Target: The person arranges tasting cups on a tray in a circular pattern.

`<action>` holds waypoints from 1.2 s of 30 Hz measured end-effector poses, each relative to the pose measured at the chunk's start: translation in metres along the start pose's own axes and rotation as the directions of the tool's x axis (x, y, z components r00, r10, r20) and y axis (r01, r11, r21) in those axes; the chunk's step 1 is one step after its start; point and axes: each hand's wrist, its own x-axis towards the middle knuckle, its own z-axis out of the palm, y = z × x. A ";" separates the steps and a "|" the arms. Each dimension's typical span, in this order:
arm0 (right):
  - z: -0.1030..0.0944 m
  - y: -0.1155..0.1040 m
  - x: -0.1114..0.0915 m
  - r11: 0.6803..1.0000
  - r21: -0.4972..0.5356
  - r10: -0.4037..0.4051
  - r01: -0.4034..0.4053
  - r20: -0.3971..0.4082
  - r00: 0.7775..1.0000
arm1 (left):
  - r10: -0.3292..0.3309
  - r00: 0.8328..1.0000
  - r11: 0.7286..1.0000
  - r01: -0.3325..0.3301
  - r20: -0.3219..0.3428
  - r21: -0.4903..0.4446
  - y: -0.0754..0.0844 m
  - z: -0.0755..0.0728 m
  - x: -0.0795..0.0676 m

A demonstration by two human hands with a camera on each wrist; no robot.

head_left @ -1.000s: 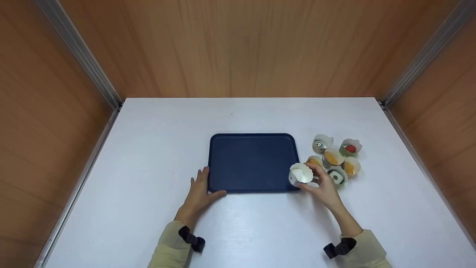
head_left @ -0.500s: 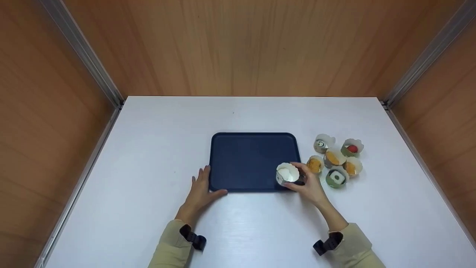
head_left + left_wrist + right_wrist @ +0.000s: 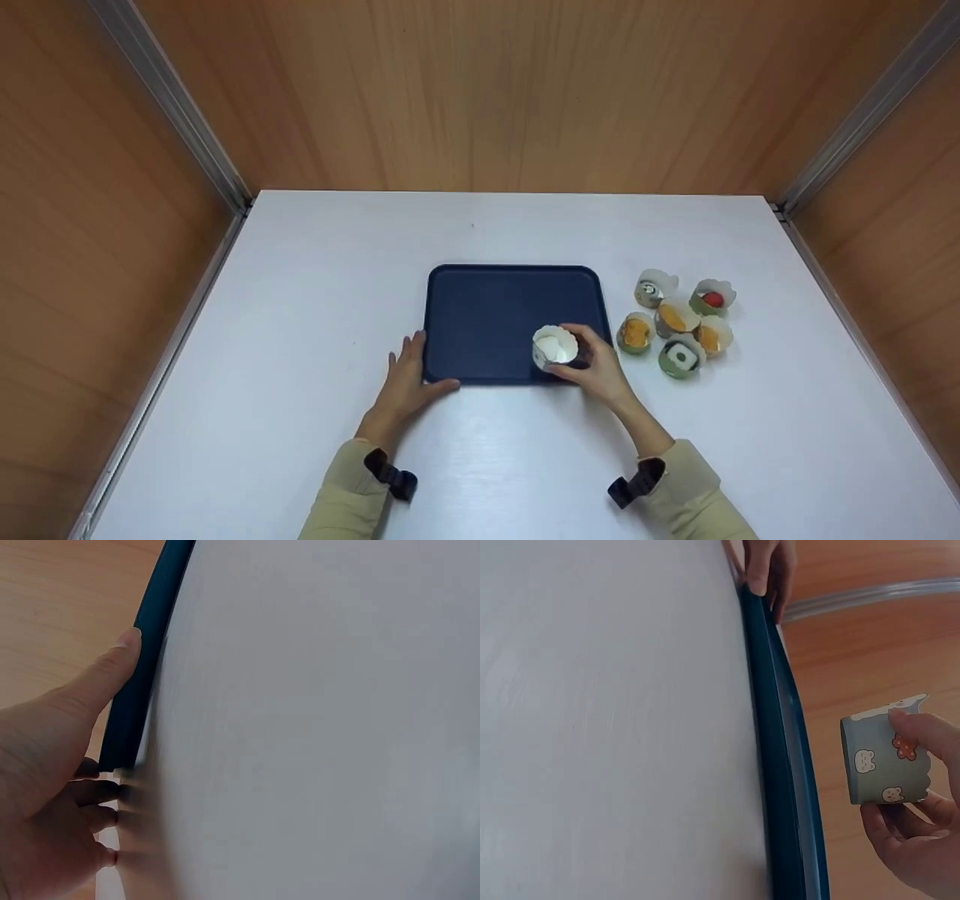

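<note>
My right hand [image 3: 601, 375] pinches a paper cupcake cup [image 3: 553, 348] between thumb and fingers, over the front right part of a dark blue tray [image 3: 501, 304]. White shows inside its scalloped rim. In the right wrist view the side of the cupcake cup [image 3: 885, 757] is blue-green with small cartoon animals, held clear above the tray edge. My left hand [image 3: 401, 384] rests at the tray's front left corner, fingers along the left side, thumb against the front edge. The left wrist view shows that thumb straight on the tray rim [image 3: 142, 682].
Several filled cupcake cups stand grouped right of the tray, among them one with an orange top [image 3: 636, 334], one with a white square top [image 3: 680, 358] and one with a red top [image 3: 712, 298]. Wood panels [image 3: 480, 97] enclose the white table [image 3: 337, 255] on three sides.
My right hand has carried the cupcake cup leftward from the tray's right edge to farther over the tray. The left hand stays at the tray corner.
</note>
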 end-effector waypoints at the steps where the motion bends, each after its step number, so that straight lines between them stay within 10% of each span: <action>1: 0.002 0.000 0.000 1.000 0.001 -0.001 0.001 0.004 1.000 | 0.001 1.000 1.000 -0.001 0.000 0.004 0.000 0.000 0.000; 36: 0.059 0.004 0.021 0.996 -0.025 -0.086 0.090 0.139 0.987 | 0.045 0.998 0.999 -0.044 -0.037 0.031 0.000 0.002 0.002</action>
